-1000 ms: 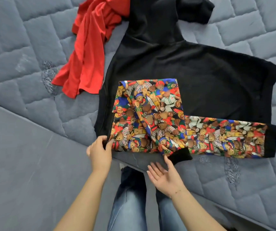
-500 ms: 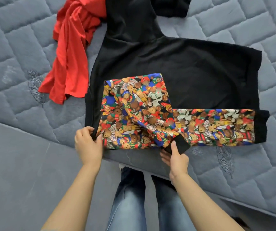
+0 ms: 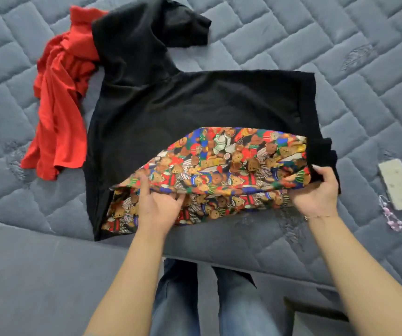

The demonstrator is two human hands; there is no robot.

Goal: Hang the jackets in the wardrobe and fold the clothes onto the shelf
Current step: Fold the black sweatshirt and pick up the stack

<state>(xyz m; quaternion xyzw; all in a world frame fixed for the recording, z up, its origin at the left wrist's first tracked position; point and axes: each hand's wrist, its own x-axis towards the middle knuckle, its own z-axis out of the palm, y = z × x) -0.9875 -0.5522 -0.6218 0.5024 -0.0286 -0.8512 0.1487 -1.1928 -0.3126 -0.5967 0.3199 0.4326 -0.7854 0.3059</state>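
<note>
A black hooded top lies spread on the quilted grey mattress, its hood toward the far side. Its teddy-bear print sleeves lie across the near edge of the black body. My left hand grips the printed fabric near the middle of that edge. My right hand grips the printed sleeve at its black cuff on the right. A crumpled red garment lies to the left, partly under the black hood.
A phone with a beaded charm lies on the mattress to the right. The mattress edge runs across the lower frame, with my jeans-clad legs below it.
The printed sleeve has been drawn out to the right over the other one. My left hand moved from the hem corner to the middle and my right hand moved right to the cuff.
</note>
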